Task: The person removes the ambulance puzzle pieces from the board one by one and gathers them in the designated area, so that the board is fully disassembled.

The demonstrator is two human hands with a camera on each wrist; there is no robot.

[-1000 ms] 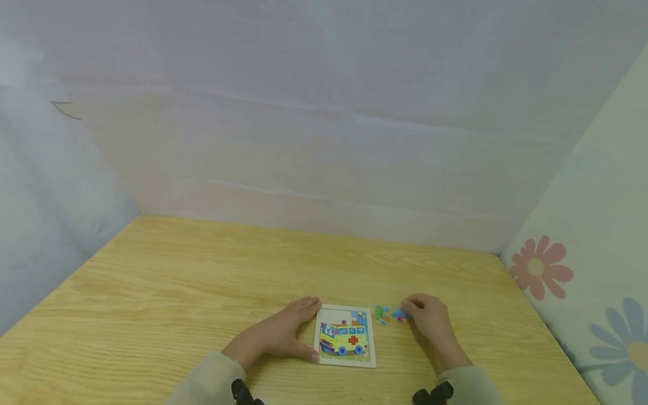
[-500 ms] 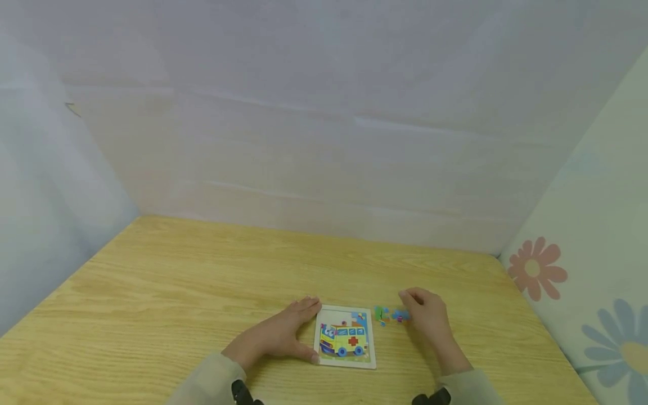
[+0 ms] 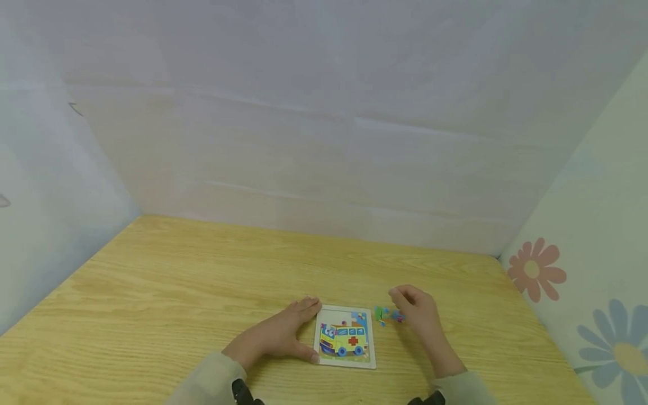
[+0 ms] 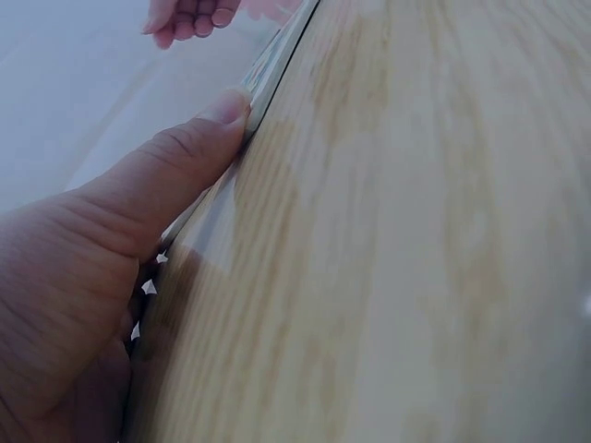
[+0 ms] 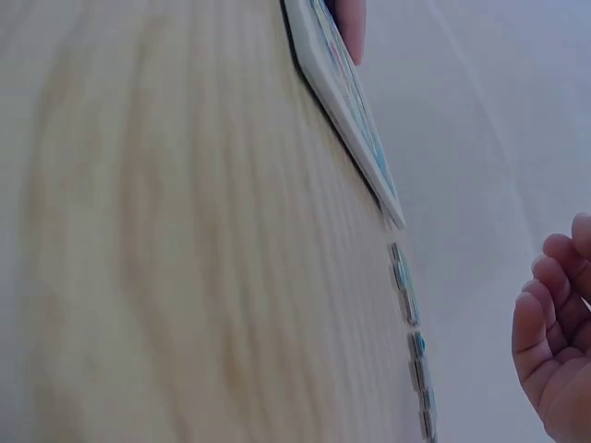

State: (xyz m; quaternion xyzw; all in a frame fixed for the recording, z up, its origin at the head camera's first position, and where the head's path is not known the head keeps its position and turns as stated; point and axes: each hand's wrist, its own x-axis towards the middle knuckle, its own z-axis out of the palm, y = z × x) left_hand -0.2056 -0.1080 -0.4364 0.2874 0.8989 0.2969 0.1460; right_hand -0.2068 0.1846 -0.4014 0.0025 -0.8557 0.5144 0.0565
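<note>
A square jigsaw puzzle board point(image 3: 372, 343) with a white border and a picture of a yellow ambulance lies on the table; pale gaps show in the picture's upper part. My left hand point(image 3: 283, 332) rests at its left side with straight fingers, the thumb on the near corner and fingertips at the far one. In the left wrist view the thumb point(image 4: 185, 157) presses the board's edge. My right hand point(image 3: 420, 312) is raised above loose puzzle pieces point(image 3: 381, 315) right of the board, fingers curled, thumb close to the index finger. I cannot tell whether a piece is between them.
The loose puzzle pieces point(image 5: 423, 383) lie flat in a short row by the board's right edge. The wooden table point(image 3: 228, 264) meets a pale wall covering point(image 3: 314, 140) at the back. Red and blue flowers point(image 3: 536, 269) decorate the right wall.
My right hand has lifted from the blue pieces and moved up and left, towards the board. My left hand and the board have stayed put.
</note>
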